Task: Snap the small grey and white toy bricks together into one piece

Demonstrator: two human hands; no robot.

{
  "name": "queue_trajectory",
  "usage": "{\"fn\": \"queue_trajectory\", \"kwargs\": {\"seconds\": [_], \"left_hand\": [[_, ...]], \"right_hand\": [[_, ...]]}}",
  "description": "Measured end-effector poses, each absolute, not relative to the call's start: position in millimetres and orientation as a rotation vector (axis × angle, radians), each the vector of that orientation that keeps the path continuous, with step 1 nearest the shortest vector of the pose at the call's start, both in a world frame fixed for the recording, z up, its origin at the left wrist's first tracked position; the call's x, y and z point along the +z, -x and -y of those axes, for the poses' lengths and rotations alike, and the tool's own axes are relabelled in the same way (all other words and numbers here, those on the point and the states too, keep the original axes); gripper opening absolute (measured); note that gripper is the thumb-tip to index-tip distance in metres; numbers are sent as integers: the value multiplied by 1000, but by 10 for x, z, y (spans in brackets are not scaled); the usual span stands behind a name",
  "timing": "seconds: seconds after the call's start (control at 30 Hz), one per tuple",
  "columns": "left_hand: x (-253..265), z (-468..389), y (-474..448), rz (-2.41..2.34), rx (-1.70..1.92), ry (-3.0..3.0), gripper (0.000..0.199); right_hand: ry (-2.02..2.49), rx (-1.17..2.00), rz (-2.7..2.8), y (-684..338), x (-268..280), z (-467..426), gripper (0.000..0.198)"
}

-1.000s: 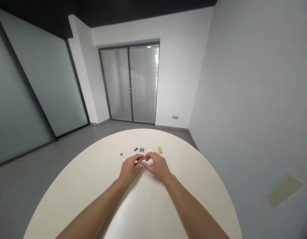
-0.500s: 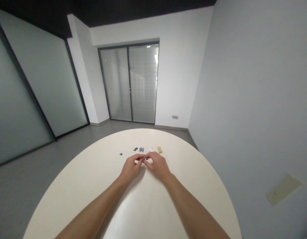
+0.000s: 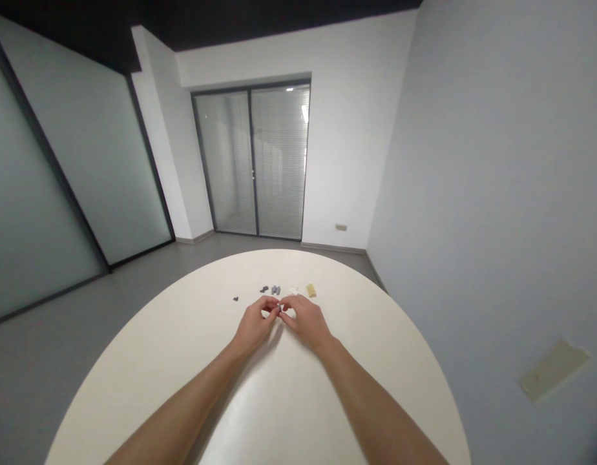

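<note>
Between my fingertips is a small grey-blue piece (image 3: 280, 309), too small and too covered to name its kind. My left hand (image 3: 254, 324) pinches it from the left with thumb and forefinger. From the right, my right hand (image 3: 305, 321) closes its thumb and fingertips on the same piece. Just beyond the hands lie small grey-blue pieces (image 3: 276, 290) and dark pieces (image 3: 264, 289). White pieces (image 3: 293, 291) sit behind my right hand, partly hidden by it, with a yellow piece (image 3: 311, 290) to their right.
A single small dark piece (image 3: 236, 299) lies apart on the left. Everything rests on a round white table (image 3: 376, 387). Past its far edge stand a glass door with blinds (image 3: 279, 161) and white walls; frosted panels (image 3: 99, 155) are at left.
Both hands stay almost in place over the table. The fingertips have shifted slightly around the small piece, and the view has moved a little. The pieces on the table lie as before.
</note>
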State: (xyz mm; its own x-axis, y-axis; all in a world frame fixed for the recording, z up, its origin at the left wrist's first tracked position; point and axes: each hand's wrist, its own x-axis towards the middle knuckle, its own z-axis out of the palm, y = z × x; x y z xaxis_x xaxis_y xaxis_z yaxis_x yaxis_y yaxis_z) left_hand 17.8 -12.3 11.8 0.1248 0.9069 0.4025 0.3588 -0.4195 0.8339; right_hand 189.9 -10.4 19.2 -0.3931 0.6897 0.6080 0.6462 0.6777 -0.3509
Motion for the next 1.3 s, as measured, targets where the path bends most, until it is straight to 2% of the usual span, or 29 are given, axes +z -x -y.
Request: {"fn": "queue_trajectory", "kwargs": {"seconds": [0.57, 1.3], "left_hand": [[83, 140, -173, -1258, 1249, -1945, 20], [115, 137, -166, -1288, 1238, -1973, 23]], "right_hand": [[1033, 98, 2155, -1904, 180, 100, 19], [1060, 23, 2102, -1927, 135, 58, 8]]}}
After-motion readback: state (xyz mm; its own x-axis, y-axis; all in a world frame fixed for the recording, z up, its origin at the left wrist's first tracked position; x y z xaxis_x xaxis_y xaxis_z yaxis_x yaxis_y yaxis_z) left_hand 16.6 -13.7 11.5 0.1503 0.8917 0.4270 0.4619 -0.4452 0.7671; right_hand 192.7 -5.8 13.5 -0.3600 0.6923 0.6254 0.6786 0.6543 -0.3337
